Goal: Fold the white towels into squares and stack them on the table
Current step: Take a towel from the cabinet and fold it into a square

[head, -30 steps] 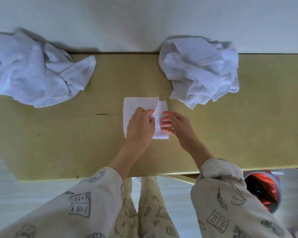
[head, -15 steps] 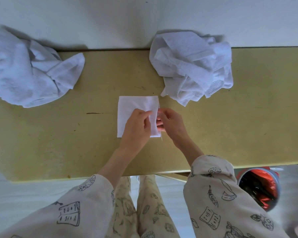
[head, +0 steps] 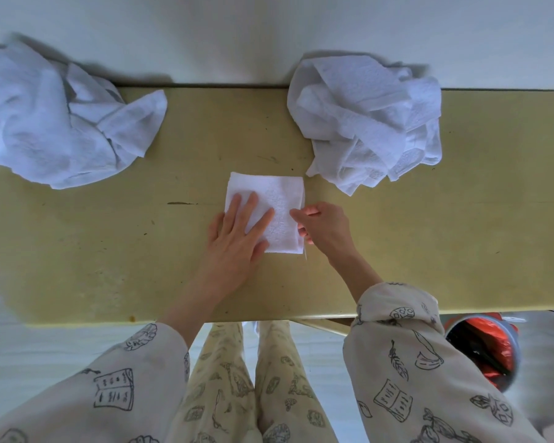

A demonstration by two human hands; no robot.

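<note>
Since the earlier frames the left hand (head: 237, 238) has uncurled from a loose grip and now lies flat, and the loose right flap of the folded towel (head: 271, 212) has been laid over so the cloth reads as a single closed rectangle. Nearest the viewer are two printed sleeves (head: 406, 356) and patterned trouser legs, with a round bin (head: 490, 353) holding red material low at right below the desk edge. On the yellow desk (head: 109, 251), at centre, the left hand is spread with straight fingers pressing the towel's left and lower portion. The right hand (head: 325, 228) is at the towel's right edge, fingers curled and pinching that edge. The folded towel is white, terry-textured, flat and nearly square, slightly longer than wide; its long axis runs away from the viewer, with edges roughly parallel to the desk front. Farther back, an unfolded white towel heap (head: 368, 123) sits just beyond the folded towel's far right corner, apart from it. Another crumpled white heap (head: 55, 123) lies well to the left, both against the pale wall (head: 269, 33).
</note>
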